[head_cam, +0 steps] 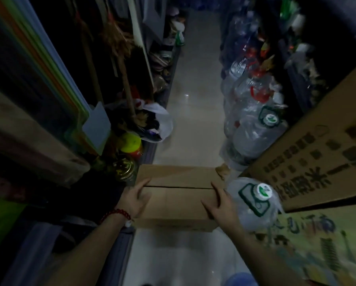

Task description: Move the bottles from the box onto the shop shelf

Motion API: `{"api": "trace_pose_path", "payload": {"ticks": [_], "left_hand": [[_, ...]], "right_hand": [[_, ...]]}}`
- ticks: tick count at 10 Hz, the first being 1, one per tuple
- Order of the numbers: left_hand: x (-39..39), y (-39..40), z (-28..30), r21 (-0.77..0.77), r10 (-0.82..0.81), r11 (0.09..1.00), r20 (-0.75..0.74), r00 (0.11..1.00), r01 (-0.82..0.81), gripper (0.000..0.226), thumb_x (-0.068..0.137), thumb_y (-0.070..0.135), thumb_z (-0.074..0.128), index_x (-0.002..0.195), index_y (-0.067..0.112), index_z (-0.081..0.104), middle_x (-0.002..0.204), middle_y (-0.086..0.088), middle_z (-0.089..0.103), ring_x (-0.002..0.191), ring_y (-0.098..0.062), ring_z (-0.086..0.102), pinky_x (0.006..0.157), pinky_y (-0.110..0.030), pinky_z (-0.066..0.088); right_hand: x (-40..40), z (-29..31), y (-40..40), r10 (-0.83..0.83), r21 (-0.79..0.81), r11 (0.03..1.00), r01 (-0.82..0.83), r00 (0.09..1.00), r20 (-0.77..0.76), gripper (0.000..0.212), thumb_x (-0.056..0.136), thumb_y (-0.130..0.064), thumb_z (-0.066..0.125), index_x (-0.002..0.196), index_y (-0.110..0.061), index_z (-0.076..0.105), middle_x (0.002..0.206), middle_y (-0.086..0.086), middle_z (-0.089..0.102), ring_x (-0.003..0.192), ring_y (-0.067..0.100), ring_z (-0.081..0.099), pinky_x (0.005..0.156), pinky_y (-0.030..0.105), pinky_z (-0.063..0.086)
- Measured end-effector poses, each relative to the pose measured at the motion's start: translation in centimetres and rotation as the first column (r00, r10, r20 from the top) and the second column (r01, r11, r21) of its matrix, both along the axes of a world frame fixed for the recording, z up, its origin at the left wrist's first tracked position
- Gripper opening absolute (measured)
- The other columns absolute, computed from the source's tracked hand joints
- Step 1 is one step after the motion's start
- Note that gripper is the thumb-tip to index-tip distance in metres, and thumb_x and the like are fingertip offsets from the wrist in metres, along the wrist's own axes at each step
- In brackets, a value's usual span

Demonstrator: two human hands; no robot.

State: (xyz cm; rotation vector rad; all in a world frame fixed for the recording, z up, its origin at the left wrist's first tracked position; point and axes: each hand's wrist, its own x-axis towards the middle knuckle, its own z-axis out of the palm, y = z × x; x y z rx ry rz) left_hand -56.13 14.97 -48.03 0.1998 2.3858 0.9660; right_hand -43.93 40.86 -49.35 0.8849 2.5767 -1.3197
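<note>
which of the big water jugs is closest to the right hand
The green-and-white-capped water jug right beside the right hand; the other jugs stand farther down the aisle.

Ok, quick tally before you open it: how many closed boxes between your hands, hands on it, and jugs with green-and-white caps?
Closed cardboard box: 1
Hands on it: 2, left hand and right hand
Green-and-white-capped jugs: 2
Total: 5
The red-capped jugs farther back are too blurred to count.
</note>
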Motion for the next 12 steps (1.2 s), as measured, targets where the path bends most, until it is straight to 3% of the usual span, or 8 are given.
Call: {"api": "trace_pose_path", "payload": {"ticks": [1,3,4,6,8,10,11,12], "left_hand": [[-0.7,-0.1,-6.0,-0.023,0.022,1.0,0.043,0.999,-0.021,0.05,0.091,0.029,0.059,0.139,0.033,0.045,0.136,-0.014,0.051,0.127,-0.029,0.047,0.108,-0.036,0.039],[-0.6,0.2,-19.5,-0.018,-0.016,1.0,-0.001,1.0,0.016,0.051,0.089,0.023,0.063,0.137,0.026,0.049,0.133,-0.008,0.058,0.122,-0.025,0.054,0.098,-0.024,0.041],[-0.4,0.2,-26.8,0.004,-0.027,1.0,0.008,1.0,0.026,0.051,0.089,0.021,0.063,0.138,0.023,0.049,0.131,-0.008,0.058,0.123,-0.027,0.054,0.1,-0.029,0.044],[-0.9,0.9,-36.5,-0.067,-0.022,0.998,-0.042,0.999,0.019,0.05,0.089,0.023,0.062,0.137,0.025,0.05,0.098,-0.018,0.06,0.096,-0.031,0.057,0.08,-0.031,0.045],[0.7,2.0,-38.8,-0.084,0.082,0.993,-0.078,0.994,-0.088,0.05,0.089,0.02,0.062,0.136,0.031,0.049,0.128,-0.013,0.034,0.112,-0.03,0.048,0.102,-0.027,0.034],[2.1,3.5,-36.0,-0.303,-0.009,0.952,-0.202,0.979,-0.053,0.045,0.095,0.021,0.049,0.138,0.032,0.046,0.153,-0.018,0.018,0.135,-0.037,0.029,0.109,-0.047,0.034],[1.7,3.8,-32.0,-0.416,-0.154,0.908,-0.219,0.964,0.05,0.045,0.095,0.022,0.045,0.141,0.026,0.042,0.148,-0.017,0.03,0.136,-0.032,0.03,0.106,-0.046,0.037],[2.1,4.0,-26.0,-0.388,-0.176,0.917,-0.191,0.966,0.09,0.038,0.095,0.018,0.045,0.132,0.015,0.05,0.133,-0.015,0.047,0.12,-0.029,0.047,0.095,-0.036,0.044]], "right_hand": [[-0.2,-6.3,-0.5,-0.018,0.015,1.0,0.018,1.0,0.003,0.07,0.084,-0.035,0.069,0.144,-0.028,0.034,0.141,0.008,0.046,0.122,0.028,0.05,0.095,0.029,0.04],[0.4,-19.4,-0.7,-0.068,0.017,0.998,0.068,0.998,0.011,0.072,0.083,-0.039,0.069,0.145,-0.03,0.034,0.143,0.007,0.043,0.123,0.027,0.049,0.1,0.038,0.044],[0.8,-26.3,-0.9,-0.076,0.035,0.997,0.075,0.997,0.021,0.072,0.082,-0.039,0.07,0.144,-0.03,0.035,0.141,0.007,0.043,0.12,0.025,0.049,0.1,0.037,0.043],[0.9,-35.2,-1.0,-0.087,0.061,0.994,0.086,0.996,0.022,0.07,0.082,-0.04,0.068,0.142,-0.033,0.034,0.141,0.007,0.041,0.121,0.023,0.046,0.099,0.037,0.043],[0.9,-37.8,-0.7,-0.08,0.105,0.991,0.077,0.997,0.017,0.069,0.082,-0.036,0.069,0.142,-0.029,0.036,0.138,0.009,0.041,0.119,0.025,0.047,0.098,0.031,0.039],[1.1,-36.3,-1.3,-0.037,0.298,0.954,-0.04,0.968,0.25,0.07,0.087,-0.055,0.052,0.147,-0.04,0.019,0.156,0.012,0.014,0.139,0.036,0.024,0.103,0.048,0.039],[0.4,-32.0,-0.4,0.053,0.353,0.917,-0.185,0.935,0.351,0.072,0.088,-0.048,0.054,0.148,-0.039,0.016,0.158,0.013,0.008,0.141,0.038,0.02,0.104,0.047,0.038],[0.5,-25.9,0.6,0.131,0.344,0.905,-0.251,0.933,0.335,0.07,0.09,-0.039,0.053,0.149,-0.03,0.016,0.152,0.015,0.026,0.133,0.036,0.036,0.102,0.042,0.04]]}}
